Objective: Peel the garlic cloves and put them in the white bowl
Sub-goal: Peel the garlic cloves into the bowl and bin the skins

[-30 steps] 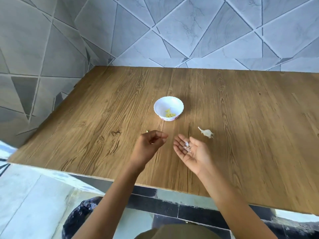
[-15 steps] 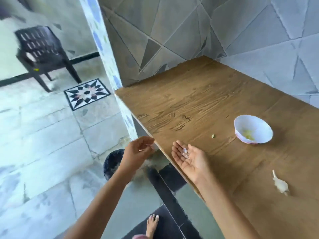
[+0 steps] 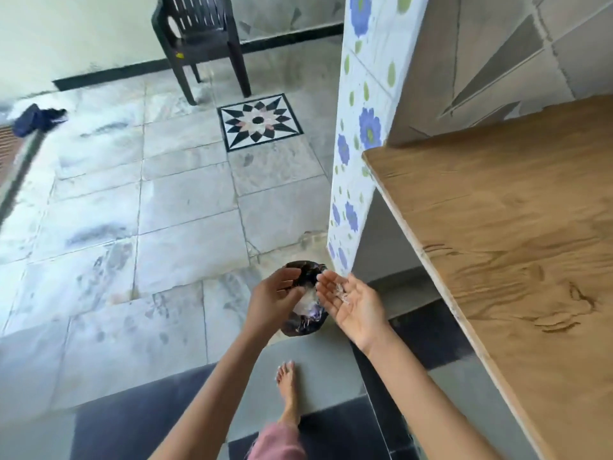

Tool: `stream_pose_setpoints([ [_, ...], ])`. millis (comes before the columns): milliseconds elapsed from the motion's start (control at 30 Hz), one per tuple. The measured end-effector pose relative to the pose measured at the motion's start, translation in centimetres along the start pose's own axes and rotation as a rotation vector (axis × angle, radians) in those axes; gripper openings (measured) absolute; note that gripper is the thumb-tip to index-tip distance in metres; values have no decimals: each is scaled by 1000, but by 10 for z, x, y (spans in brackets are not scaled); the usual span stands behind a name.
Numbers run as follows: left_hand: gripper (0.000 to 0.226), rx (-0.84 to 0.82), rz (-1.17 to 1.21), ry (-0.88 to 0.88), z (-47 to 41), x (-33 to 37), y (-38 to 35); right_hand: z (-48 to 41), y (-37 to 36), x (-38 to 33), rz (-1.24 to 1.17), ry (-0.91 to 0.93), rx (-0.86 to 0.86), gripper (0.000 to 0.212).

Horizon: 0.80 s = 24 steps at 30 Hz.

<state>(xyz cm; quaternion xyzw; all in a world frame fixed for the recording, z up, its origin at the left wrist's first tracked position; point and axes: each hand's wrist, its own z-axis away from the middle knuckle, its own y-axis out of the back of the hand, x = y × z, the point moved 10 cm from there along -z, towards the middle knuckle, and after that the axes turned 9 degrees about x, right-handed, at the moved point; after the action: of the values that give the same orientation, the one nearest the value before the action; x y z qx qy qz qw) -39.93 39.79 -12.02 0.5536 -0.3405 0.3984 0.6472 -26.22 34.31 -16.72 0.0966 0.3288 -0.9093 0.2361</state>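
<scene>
- The right hand (image 3: 351, 302) is lying wide and flat, palm up, carrying thin garlic skins (image 3: 340, 290) at the base of its fingers.
- The left hand (image 3: 273, 298) is hovering just beside it, fingers loosely bent; I cannot tell whether it is pinching anything.
- Both are hanging over a black bin (image 3: 303, 327) on the floor, off the desk's (image 3: 497, 244) edge.
- 1 bare foot (image 3: 288, 390) is standing nearby.

No legible text or labels

Soft daylight — slight motion blur
</scene>
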Motion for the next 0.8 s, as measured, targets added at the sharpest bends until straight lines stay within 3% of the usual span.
stream_pose_setpoints([
  [267, 38, -90, -120, 132, -149, -138, -30, -198, -2, 37, -34, -51, 212, 41],
  [433, 36, -117, -124, 235, -216, -251, -100, -334, 46, 63, 72, -84, 358, 38],
  [567, 37, -226, -189, 188, -249, -330, -175, -422, 99, 87, 196, -136, 448, 49],
  [800, 37, -269, -103, 194, -262, -420, -246, -496, 145, 108, 222, -221, 418, 66],
])
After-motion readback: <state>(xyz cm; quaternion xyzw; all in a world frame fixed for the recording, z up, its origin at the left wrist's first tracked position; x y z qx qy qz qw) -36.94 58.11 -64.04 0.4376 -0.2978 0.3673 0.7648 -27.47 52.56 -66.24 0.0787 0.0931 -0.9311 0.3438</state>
